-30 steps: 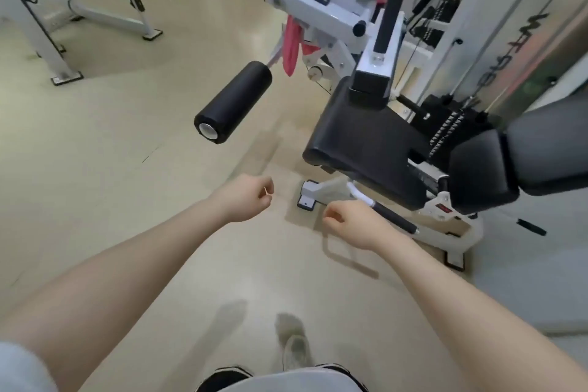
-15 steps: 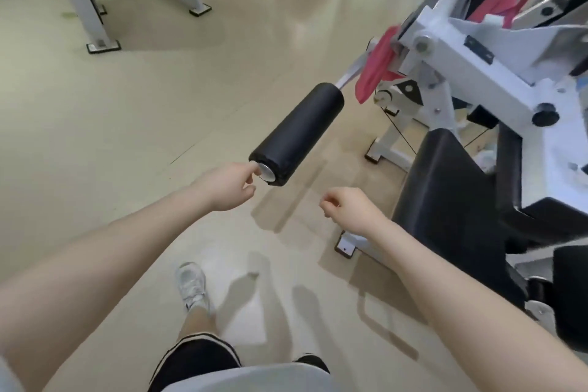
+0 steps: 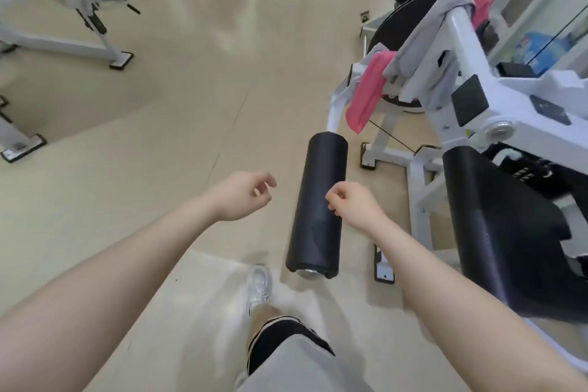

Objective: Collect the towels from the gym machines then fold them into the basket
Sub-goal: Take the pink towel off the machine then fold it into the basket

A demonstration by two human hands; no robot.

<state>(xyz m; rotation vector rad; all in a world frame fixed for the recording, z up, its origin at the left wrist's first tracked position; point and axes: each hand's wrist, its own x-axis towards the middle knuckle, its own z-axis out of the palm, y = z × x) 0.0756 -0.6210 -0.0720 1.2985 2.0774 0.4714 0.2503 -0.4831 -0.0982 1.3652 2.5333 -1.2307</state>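
The person has stepped closer; the pink towel [image 3: 366,95] and grey towel [image 3: 423,41], draped on the white machine frame [image 3: 461,51], now lie within reach; left hand [image 3: 240,196] and right hand [image 3: 353,205] hang loosely curled, grasping nothing; collection comes next.

Towels [image 3: 366,95] on machine frame [image 3: 458,41], beyond foam roller [image 3: 318,200].

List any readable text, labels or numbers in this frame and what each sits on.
None can be read.
White machine: dark plates and a yellowish sticker, too blurred.
Blue package behind it: printing too blurred.
Floor foot plate at left: label too small.
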